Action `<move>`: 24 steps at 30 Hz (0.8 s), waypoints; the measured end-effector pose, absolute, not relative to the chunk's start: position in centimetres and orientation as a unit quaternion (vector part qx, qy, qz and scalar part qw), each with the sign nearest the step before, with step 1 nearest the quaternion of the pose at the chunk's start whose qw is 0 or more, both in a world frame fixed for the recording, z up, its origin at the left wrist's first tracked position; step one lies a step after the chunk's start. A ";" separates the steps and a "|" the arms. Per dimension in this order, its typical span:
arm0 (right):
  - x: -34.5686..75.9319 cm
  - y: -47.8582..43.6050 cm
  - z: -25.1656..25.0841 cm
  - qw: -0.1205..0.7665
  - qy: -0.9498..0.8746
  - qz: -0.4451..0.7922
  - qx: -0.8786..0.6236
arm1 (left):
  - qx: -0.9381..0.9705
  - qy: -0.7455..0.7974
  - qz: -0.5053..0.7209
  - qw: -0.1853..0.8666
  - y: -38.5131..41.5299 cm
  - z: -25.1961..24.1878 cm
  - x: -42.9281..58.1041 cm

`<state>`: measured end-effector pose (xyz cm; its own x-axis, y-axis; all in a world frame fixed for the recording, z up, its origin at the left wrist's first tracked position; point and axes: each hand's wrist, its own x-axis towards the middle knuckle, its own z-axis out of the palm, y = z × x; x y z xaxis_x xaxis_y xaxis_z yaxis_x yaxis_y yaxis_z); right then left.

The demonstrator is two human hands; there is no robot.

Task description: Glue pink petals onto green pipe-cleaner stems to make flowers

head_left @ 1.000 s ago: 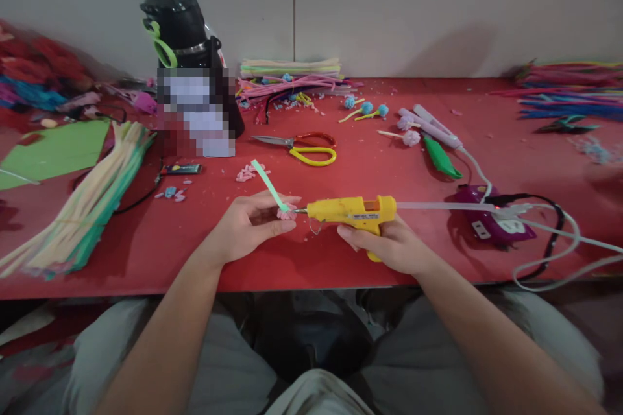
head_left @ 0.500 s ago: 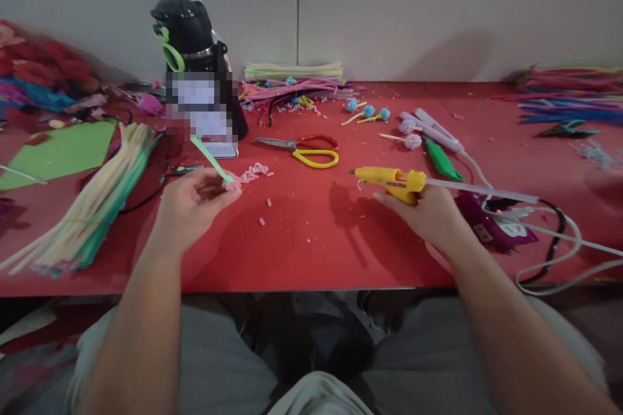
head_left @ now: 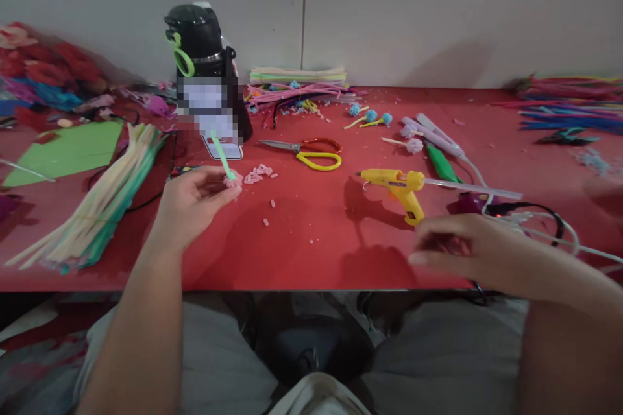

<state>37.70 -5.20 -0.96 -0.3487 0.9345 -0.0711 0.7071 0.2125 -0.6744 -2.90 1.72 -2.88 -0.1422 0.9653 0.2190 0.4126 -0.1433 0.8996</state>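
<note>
Between the thumb and fingers of my left hand (head_left: 199,198) is a small pink pipe-cleaner flower (head_left: 232,181) with a light green stem (head_left: 222,154) pointing up. A little pile of cut pink pieces (head_left: 259,173) lies just right of those fingertips. My right hand (head_left: 450,243) is empty, thumb and fingers apart, low over the table's front right. Just beyond it a yellow glue gun (head_left: 394,183) rests on the red table, a clear glue stick (head_left: 472,188) jutting from its back. Scissors (head_left: 311,153) with red and yellow handles lie in the middle.
A bundle of cream and green pipe cleaners (head_left: 97,207) lies at left, by a black bottle (head_left: 199,45) and a phone (head_left: 228,150). Blue flower heads (head_left: 370,116), a lilac tool (head_left: 438,134) and a green object (head_left: 442,163) sit at back right. Cables (head_left: 559,224) run on the right.
My right hand has let go of the glue gun, which now rests on the table, and has drawn back toward the front edge. The left hand keeps its hold on the pink flower.
</note>
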 end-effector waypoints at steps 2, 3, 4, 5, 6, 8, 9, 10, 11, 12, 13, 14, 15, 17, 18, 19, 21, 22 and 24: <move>33.0 -4.4 -0.5 0.145 -0.787 0.398 -0.449 | 0.590 0.586 0.475 0.288 1.7 -2.7 -3.0; 30.4 -3.4 -0.7 0.161 -0.795 0.410 -0.418 | 0.586 0.589 0.478 0.286 1.7 -2.7 -3.1; 27.8 -2.2 -1.2 0.194 -0.796 0.402 -0.408 | 0.580 0.593 0.479 0.286 1.8 -2.7 -3.2; 25.3 -0.9 -1.9 0.219 -0.803 0.381 -0.404 | 0.574 0.598 0.480 0.286 1.8 -2.7 -3.4; 23.1 0.6 -2.7 0.241 -0.813 0.356 -0.393 | 0.572 0.600 0.480 0.287 1.8 -2.8 -3.5; 19.5 3.4 -4.2 0.258 -0.831 0.314 -0.380 | 0.578 0.595 0.478 0.289 1.9 -2.9 -3.8; 18.1 4.6 -4.8 0.266 -0.828 0.294 -0.396 | 0.586 0.588 0.476 0.291 1.9 -2.9 -3.8; 17.0 5.7 -5.2 0.272 -0.825 0.280 -0.409 | 0.594 0.580 0.475 0.291 1.9 -2.9 -3.9; 16.2 6.5 -5.4 0.274 -0.822 0.272 -0.419 | 0.601 0.574 0.475 0.291 1.8 -3.0 -3.9; 15.5 7.2 -5.6 0.267 -0.820 0.264 -0.431 | 0.606 0.568 0.475 0.291 1.8 -3.0 -3.9; 15.0 7.8 -5.6 0.258 -0.821 0.259 -0.439 | 0.610 0.564 0.474 0.292 1.8 -3.0 -3.8; 14.6 8.2 -5.6 0.247 -0.822 0.255 -0.445 | 0.614 0.561 0.471 0.293 1.7 -3.0 -3.8; 14.3 8.5 -5.5 0.236 -0.824 0.252 -0.449 | 0.617 0.559 0.469 0.294 1.7 -3.0 -3.7; 13.9 8.8 -5.6 0.224 -0.827 0.251 -0.451 | 0.623 0.558 0.462 0.295 1.6 -3.0 -3.7; 13.8 8.8 -5.7 0.223 -0.827 0.252 -0.451 | 0.626 0.558 0.458 0.295 1.6 -3.1 -3.7; 13.7 8.9 -5.8 0.224 -0.825 0.253 -0.453 | 0.627 0.560 0.455 0.295 1.5 -3.1 -3.7; 13.8 8.8 -6.2 0.232 -0.820 0.258 -0.454 | 0.627 0.564 0.452 0.291 1.4 -3.2 -3.8; 13.9 8.8 -6.4 0.239 -0.818 0.263 -0.453 | 0.626 0.566 0.451 0.290 1.4 -3.3 -3.9; 14.3 8.7 -6.6 0.255 -0.812 0.273 -0.448 | 0.625 0.570 0.448 0.289 1.4 -3.6 -3.9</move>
